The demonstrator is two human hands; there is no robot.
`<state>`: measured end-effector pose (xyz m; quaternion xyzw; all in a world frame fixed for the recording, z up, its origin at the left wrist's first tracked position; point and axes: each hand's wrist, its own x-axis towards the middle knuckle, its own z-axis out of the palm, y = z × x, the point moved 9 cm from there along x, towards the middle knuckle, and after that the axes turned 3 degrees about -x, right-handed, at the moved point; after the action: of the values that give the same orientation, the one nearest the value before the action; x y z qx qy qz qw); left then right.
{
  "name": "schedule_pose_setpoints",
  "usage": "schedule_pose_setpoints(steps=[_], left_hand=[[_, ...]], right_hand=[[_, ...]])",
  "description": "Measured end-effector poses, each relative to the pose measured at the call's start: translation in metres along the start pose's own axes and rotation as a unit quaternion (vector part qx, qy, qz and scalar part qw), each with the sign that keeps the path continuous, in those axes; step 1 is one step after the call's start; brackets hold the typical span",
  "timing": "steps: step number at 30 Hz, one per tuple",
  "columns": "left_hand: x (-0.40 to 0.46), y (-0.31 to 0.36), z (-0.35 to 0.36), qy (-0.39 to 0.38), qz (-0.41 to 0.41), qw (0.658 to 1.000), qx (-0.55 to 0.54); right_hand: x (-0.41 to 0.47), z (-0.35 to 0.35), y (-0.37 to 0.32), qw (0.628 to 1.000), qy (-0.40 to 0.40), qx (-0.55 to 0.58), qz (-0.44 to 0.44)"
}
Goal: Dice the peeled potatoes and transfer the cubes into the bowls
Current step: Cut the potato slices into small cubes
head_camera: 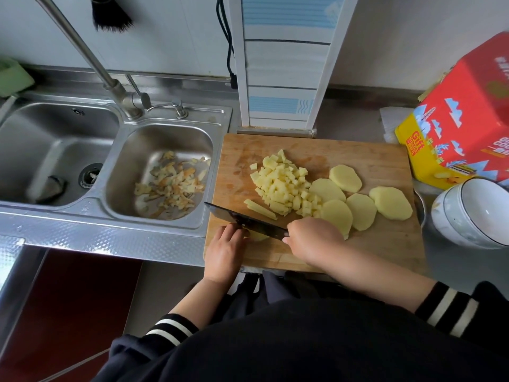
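**Cutting potato at the near edge of the board**

I am standing at a stainless steel double sink (91,216) whose smaller right basin is holding a scatter of brownish potato peelings (172,184); a long steel tap (82,51) is reaching over it from the back. Just to the right of the sink, a rectangular wooden cutting board (385,244) is lying on the counter, and everything I am working on is sitting on it. Beyond the board's far right corner a red and yellow printed cardboard box (462,119) is leaning, and beside the board's right edge two stacked white ceramic bowls (473,213) are waiting, tilted towards me, with no potato showing in them.

In the middle of the board a heap of pale yellow potato cubes (283,186) is lying, with a few long potato strips (260,208) at its near left side. To the right of the heap, five flat oval potato slices (358,208) are lying overlapped in a loose row.

My right hand (314,241) is gripping the handle of a dark-bladed kitchen knife (242,217), the blade pointing left across the near part of the board. My left hand (224,244) is curling its fingers down onto a small potato piece (259,236), holding it just under the blade; most of that piece is hidden.
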<state>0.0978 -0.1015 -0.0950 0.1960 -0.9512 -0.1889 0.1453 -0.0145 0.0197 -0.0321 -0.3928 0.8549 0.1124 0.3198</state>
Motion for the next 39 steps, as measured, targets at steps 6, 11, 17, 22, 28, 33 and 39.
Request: schedule_pose_setpoints(steps=[6,11,17,22,28,33,39], left_hand=[[0.001,0.003,-0.002,0.014,0.013,1.000,-0.012],[0.000,0.003,-0.002,0.021,0.017,1.000,-0.012],[-0.002,0.005,-0.004,0.038,0.025,0.999,-0.027],[-0.006,0.000,-0.005,0.046,0.016,0.997,-0.058],[-0.007,-0.002,-0.002,0.032,0.007,0.998,-0.044],[-0.007,-0.003,-0.001,0.024,0.003,0.999,-0.037],[-0.006,-0.002,-0.002,0.022,-0.002,0.998,-0.050]], right_hand=[[0.007,0.003,0.001,1.000,-0.005,-0.022,0.020],[0.008,0.016,0.003,1.000,-0.013,0.000,0.024],[0.015,0.013,0.025,0.994,-0.016,0.102,0.034],[0.009,0.009,0.025,0.994,0.017,0.103,0.029],[-0.006,0.004,0.007,0.999,0.032,0.040,-0.006],[-0.010,0.005,-0.001,0.999,0.030,-0.001,-0.014],[-0.011,0.006,-0.004,1.000,0.024,-0.012,-0.009]])
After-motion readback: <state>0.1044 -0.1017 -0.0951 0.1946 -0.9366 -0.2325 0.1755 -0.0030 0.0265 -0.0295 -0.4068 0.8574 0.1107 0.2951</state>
